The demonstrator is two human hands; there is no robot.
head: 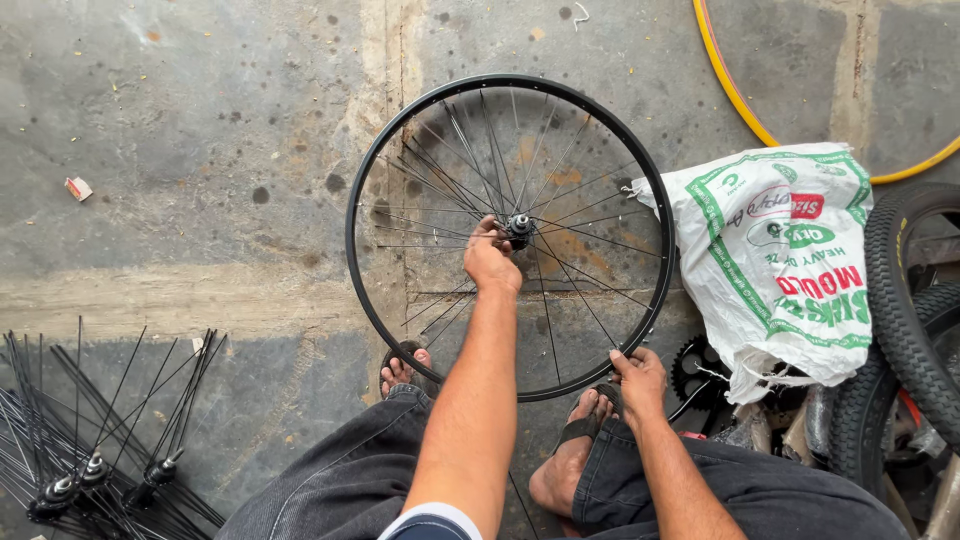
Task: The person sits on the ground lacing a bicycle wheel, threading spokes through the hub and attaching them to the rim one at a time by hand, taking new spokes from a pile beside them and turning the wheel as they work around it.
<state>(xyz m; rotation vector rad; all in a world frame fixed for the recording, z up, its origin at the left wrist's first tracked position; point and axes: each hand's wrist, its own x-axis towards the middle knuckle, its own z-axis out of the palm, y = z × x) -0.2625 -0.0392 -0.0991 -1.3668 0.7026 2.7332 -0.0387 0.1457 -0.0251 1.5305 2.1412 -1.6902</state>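
Two bare hands on one bicycle wheel (392,160), flat on the concrete floor (200,120) between sandalled feet. Left hand (490,258) stretched forward on a straight forearm, fingers curled down at the hub (519,226) in the wheel's centre; closed around something there, though fingertips hidden behind the knuckles, so exact hold impossible to tell. Right hand (638,376) drawn back near the knee, bent at the wrist, fingers pinched shut on the black rim (655,300) at its near right edge. Partly hidden under a white printed sack (775,250): a sprocket (693,370). Cut off at the frame edges: knobby tyres (900,310), a yellow hoop (730,90), loose spoked hubs (90,470).
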